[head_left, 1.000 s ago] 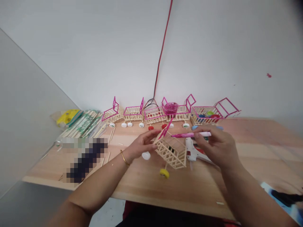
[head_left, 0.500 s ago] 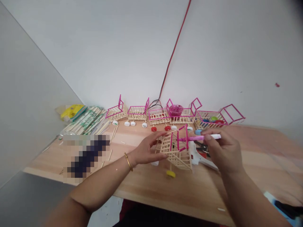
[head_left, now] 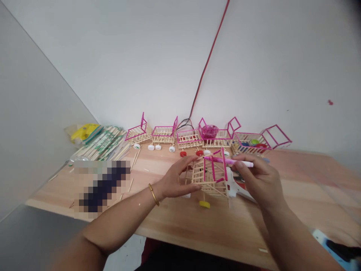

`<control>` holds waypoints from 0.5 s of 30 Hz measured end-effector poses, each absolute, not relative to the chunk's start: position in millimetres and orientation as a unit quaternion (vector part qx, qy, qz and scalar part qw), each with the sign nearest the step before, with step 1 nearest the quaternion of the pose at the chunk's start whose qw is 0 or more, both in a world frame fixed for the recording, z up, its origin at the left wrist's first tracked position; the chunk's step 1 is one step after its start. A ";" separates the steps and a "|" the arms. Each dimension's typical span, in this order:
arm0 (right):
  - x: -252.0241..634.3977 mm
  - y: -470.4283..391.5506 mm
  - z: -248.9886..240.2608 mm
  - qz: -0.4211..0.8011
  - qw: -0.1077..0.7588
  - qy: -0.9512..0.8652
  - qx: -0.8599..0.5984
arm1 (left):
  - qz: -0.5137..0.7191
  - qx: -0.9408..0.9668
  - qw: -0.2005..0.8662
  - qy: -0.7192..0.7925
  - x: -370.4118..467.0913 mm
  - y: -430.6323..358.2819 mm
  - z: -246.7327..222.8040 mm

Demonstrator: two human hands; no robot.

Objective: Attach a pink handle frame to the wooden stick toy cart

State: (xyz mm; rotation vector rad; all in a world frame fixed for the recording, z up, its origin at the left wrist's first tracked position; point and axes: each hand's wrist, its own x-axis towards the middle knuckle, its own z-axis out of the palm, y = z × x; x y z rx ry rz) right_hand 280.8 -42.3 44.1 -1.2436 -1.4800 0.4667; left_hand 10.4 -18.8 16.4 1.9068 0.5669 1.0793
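Note:
A small cart model built of thin wooden sticks (head_left: 213,188) is tilted above the table, with a yellow bottle-cap wheel (head_left: 204,204) below it. Pink colour covers the sticks of its handle frame and one crossbar. My left hand (head_left: 176,178) grips the cart's left end between thumb and fingers. In my right hand (head_left: 259,178) is a pink marker pen (head_left: 225,161), pinched near its white end. The marker's tip points left and lies at the upper side of the cart's frame, near my left fingertips.
Several similar pink-trimmed stick carts (head_left: 163,134) line the wall, one holding a pink-stained cup (head_left: 210,132). Bundled sticks (head_left: 103,143) and a yellow packet (head_left: 84,131) lie at left. A white glue gun (head_left: 232,184) rests behind the cart. A blurred dark item (head_left: 104,186) lies left.
My right hand has moved left with the marker, so its tip went from the handle frame to the upper side nearer my left fingers. My left hand keeps its hold.

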 end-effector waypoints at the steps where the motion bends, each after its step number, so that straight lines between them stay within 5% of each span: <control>1: 281.3 -42.9 44.2 0.194 0.545 -0.629 -0.520 | 0.431 0.765 0.421 0.229 10.1 -18.4 15.6; 15: 285.2 -44.0 45.6 0.330 0.534 -0.625 -0.463 | 0.437 0.730 0.467 0.241 9.5 -14.0 11.0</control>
